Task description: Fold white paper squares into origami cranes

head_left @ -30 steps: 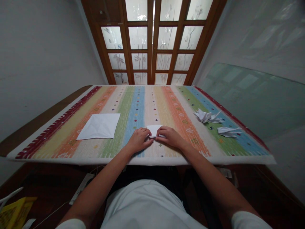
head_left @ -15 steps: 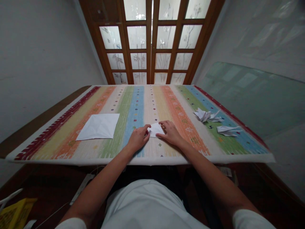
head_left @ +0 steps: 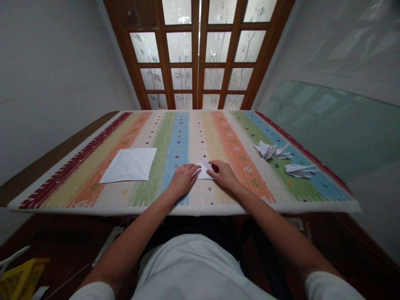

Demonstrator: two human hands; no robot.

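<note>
Folded white paper [head_left: 203, 171]: light, thin, soft along creases; best pinched at its edges. Left hand [head_left: 183, 180], right hand [head_left: 223, 175] half-open, fingertips resting on it, no visible pinch.

Wooden French doors [head_left: 197, 54] with frosted glass

My left grip [head_left: 183, 181] and my right grip [head_left: 223, 175] are on a small folded white paper [head_left: 203, 171]. My fingers touch its edges. It lies on a striped cloth [head_left: 190, 129] with many colors, on top of my wooden worktop [head_left: 62, 152]. A big white sheet [head_left: 128, 165] with fold lines lies to the left of my left grip. Two folded paper birds [head_left: 270, 151] [head_left: 299, 170] sit far off on the right. A wooden door [head_left: 196, 54] with glass panes is ahead.
</note>
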